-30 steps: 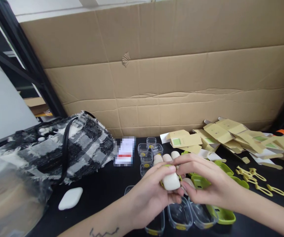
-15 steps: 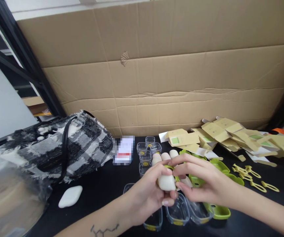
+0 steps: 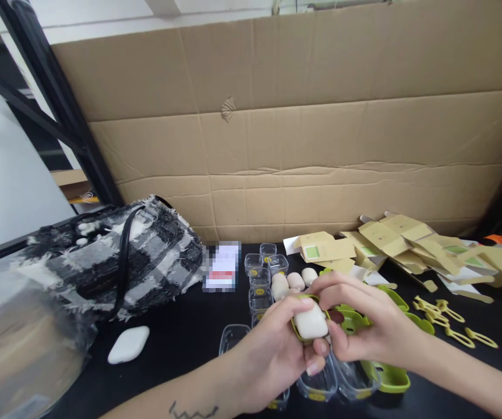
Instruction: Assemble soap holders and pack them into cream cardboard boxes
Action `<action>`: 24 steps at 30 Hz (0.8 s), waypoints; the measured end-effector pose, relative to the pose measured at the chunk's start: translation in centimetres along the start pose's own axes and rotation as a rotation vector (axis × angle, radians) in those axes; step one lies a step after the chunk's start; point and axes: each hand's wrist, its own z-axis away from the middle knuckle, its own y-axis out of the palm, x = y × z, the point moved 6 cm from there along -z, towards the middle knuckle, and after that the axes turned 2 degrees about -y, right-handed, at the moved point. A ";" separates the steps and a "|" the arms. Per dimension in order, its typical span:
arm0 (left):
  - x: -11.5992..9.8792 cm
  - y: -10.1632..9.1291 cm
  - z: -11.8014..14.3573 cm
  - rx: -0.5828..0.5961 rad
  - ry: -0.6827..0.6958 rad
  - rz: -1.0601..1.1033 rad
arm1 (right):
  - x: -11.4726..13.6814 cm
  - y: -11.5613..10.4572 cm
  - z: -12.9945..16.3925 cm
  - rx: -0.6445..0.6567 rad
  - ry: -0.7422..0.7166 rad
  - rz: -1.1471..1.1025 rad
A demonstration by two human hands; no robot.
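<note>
A white rounded block (image 3: 311, 321) sits inside a thin green frame (image 3: 295, 330) in front of me. My left hand (image 3: 275, 340) is closed round them from the left, its thumb on top and its fingers curled underneath. My right hand (image 3: 362, 314) has its fingertips closed on the right edge of the same frame and block. Just behind my hands, several pale rounded pieces (image 3: 279, 286) stand on the black table. Clear plastic cups (image 3: 316, 381) lie below my hands, partly covered by them. Green plastic holders (image 3: 393, 378) are at the right, some behind my right hand.
Small clear containers (image 3: 260, 298) stand in a group behind. Yellow loops (image 3: 460, 337) and flattened cartons (image 3: 399, 233) lie at right. A phone (image 3: 222, 266), plaid bag (image 3: 155, 250), white case (image 3: 128, 344) and wrapped roll (image 3: 19, 343) are at left. A cardboard sheet (image 3: 294, 134) rises behind.
Both hands have moved slightly to the right in view with the block, which sits more tilted. The whole scene has shifted a little as the camera moved.
</note>
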 end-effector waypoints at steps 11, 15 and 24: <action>-1.6 -0.4 -0.2 0.163 0.265 -0.491 | 0.0 -1.0 0.0 -0.082 0.084 -0.098; -1.5 -0.8 -0.6 0.116 0.306 -0.505 | -0.5 -0.4 0.3 -0.049 0.173 -0.173; -2.1 0.1 0.4 0.208 0.247 -0.740 | -1.3 -0.5 0.7 -0.037 0.391 -0.432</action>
